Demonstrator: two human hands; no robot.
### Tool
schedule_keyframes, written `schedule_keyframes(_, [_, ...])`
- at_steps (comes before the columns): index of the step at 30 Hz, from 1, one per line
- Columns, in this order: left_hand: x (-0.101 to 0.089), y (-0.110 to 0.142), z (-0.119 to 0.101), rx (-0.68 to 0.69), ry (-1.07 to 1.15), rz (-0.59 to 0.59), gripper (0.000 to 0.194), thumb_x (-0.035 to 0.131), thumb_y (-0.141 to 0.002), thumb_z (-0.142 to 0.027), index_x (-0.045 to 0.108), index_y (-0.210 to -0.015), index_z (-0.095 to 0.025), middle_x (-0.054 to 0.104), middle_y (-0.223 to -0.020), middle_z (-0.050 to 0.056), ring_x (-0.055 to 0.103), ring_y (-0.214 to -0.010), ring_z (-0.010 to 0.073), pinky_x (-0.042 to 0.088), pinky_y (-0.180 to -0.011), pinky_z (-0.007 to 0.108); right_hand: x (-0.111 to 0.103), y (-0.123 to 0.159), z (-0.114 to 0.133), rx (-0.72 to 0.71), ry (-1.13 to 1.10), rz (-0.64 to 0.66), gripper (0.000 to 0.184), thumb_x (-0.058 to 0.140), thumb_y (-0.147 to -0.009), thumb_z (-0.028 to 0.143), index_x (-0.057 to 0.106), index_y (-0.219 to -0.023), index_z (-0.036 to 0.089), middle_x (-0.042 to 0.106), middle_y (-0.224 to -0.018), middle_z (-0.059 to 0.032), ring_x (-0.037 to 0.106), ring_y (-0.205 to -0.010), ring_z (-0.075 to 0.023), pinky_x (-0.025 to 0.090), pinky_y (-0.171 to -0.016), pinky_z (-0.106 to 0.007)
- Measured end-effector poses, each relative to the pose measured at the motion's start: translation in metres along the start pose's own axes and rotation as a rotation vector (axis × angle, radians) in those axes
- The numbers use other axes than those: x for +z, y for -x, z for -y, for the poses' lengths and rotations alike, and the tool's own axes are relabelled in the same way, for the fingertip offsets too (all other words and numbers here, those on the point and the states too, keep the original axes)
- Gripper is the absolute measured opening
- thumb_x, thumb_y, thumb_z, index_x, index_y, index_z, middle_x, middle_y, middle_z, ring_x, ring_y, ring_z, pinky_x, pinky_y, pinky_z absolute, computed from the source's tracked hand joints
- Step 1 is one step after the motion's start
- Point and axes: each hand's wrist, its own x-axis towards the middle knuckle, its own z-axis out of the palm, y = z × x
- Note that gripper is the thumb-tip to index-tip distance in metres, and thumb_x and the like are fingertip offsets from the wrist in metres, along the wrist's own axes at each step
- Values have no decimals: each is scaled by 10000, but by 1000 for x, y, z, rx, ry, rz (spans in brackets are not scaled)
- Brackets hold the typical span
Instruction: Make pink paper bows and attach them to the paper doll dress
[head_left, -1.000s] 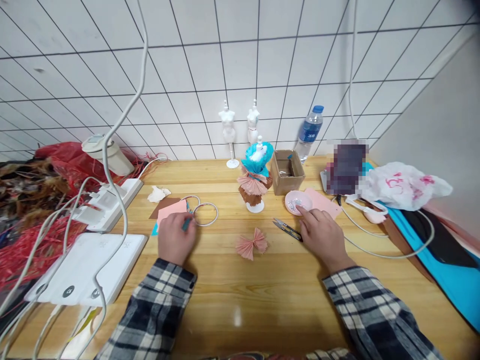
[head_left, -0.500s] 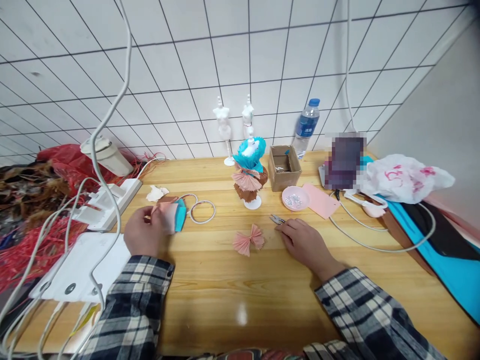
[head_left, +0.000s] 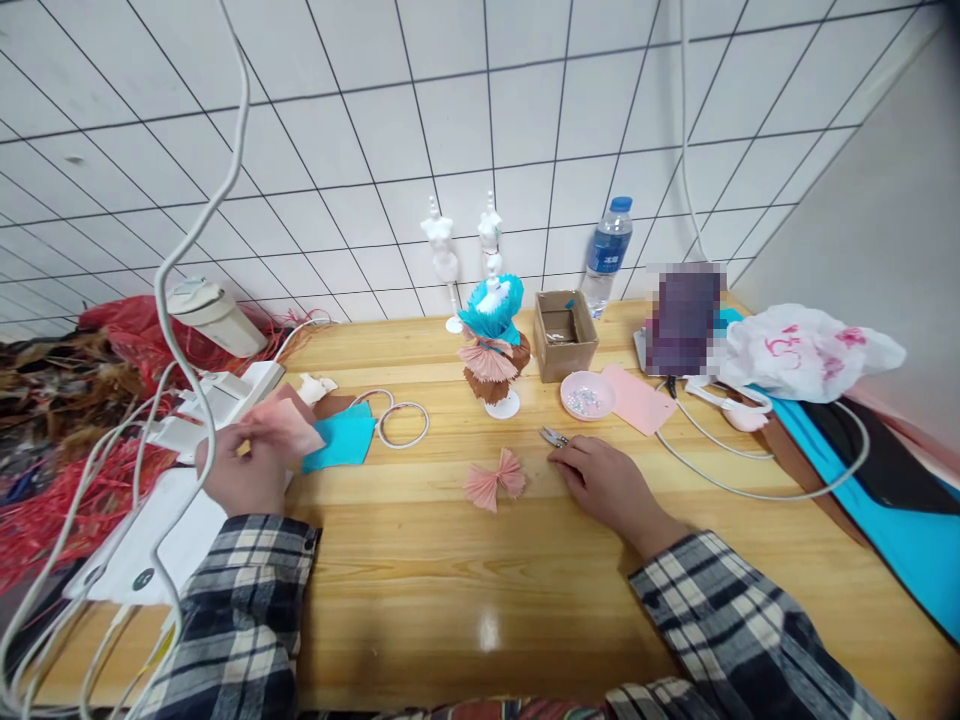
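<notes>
- Left hand [head_left: 244, 465] grasps a pink sheet [head_left: 298, 430] between thumb and fingers, near the power strip [head_left: 253, 392] and toward the left edge of the wooden table [head_left: 420, 610].
- Right hand [head_left: 604, 485] rests palm down over the handles of small snips [head_left: 553, 437], right of the table's middle; I cannot tell whether it grips them or only covers them.
- White dress form [head_left: 493, 335] in blue, pink and brown layers stands upright, in from the middle of the far edge.
- Open cardboard box [head_left: 566, 360] sits to its right, closer to that edge.
- Blue sheet [head_left: 341, 440] lies just right of the left hand.
- Shallow pink bowl [head_left: 589, 415] is between box and right hand, just beside a pink card [head_left: 643, 405].
- Pleated pink bow [head_left: 495, 482] lies between the hands, nearer the right.
- Snip blades show past the fingertips, pointing toward the far left corner.
- Tiny shiny bits [head_left: 583, 402] lie inside the bowl.
</notes>
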Motion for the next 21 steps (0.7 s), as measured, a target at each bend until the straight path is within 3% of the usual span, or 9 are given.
schedule_keyframes(3, [10, -2, -1, 33, -94, -52, 289, 457, -830, -293, 655, -967, -133, 638, -1035, 81, 553, -1092, 287, 431, -958, 432, 1, 0, 0, 7, -11, -1, 241, 448, -944, 251, 675, -1022, 241, 647, -930, -37, 593, -887, -172, 428, -734, -271])
schedule_keyframes(7, [29, 1, -9, 146, -121, 156, 438, 622, -720, -474, 666, -1057, -197, 593, -1229, 87, 517, -1190, 281, 390, -1033, 396, 0, -1, 0, 9, -21, -2, 236, 452, -941, 250, 674, -1023, 239, 648, -934, -39, 594, -893, -173, 430, -741, -271])
schedule_keyframes(9, [33, 4, -13, 192, -189, 209, 484, 620, -718, -505, 647, -1086, -190, 521, -1331, 114, 483, -1230, 304, 370, -1041, 421, 0, 0, 0, 10, -28, 1, 237, 451, -941, 249, 674, -1019, 238, 647, -932, -40, 594, -891, -175, 435, -747, -274])
schedule_keyframes(11, [29, 6, -17, 233, -245, 143, 380, 560, -788, -448, 659, -1018, -161, 475, -1372, 130, 460, -1245, 311, 346, -1049, 442, 0, 0, 0, 12, -36, 0, 234, 453, -938, 246, 673, -1019, 241, 640, -933, -38, 594, -889, -176, 442, -753, -278])
schedule_keyframes(13, [17, 7, -23, 253, -225, 4, 293, 526, -831, -378, 666, -931, -140, 495, -1337, 115, 479, -1208, 293, 350, -1040, 436, 1, 0, -2, 24, -59, -25, 229, 463, -926, 230, 661, -1041, 238, 627, -970, -42, 593, -896, -175, 453, -759, -278])
schedule_keyframes(15, [2, 9, -34, 193, -137, -113, 280, 527, -845, -371, 646, -938, -135, 569, -1196, 77, 527, -1110, 258, 403, -985, 407, 3, 0, -4, 45, -103, -75, 237, 470, -910, 199, 638, -1074, 223, 604, -1038, -54, 592, -917, -172, 466, -778, -277])
schedule_keyframes(18, [-22, 15, -56, -168, 76, -214, 251, 560, -829, -383, 621, -945, -168, 592, -763, -21, 567, -773, 183, 491, -765, 344, 6, 0, -6, 75, -156, -145, 250, 474, -890, 170, 604, -1101, 200, 572, -1117, -78, 587, -962, -185, 478, -822, -296])
schedule_keyframes(19, [-30, 17, -65, -253, 239, -252, 237, 563, -832, -374, 616, -947, -174, 586, -739, -32, 557, -728, 164, 496, -721, 321, 7, 0, -7, 84, -159, -156, 263, 480, -883, 165, 590, -1120, 194, 570, -1134, -86, 583, -980, -195, 479, -838, -309])
schedule_keyframes(21, [-44, 21, -82, -333, 735, -205, 185, 559, -834, -325, 604, -954, -192, 625, -784, -26, 579, -711, 154, 517, -646, 287, 8, 0, -7, 109, -149, -160, 320, 502, -864, 155, 557, -1179, 173, 581, -1147, -101, 572, -1015, -218, 471, -868, -336])
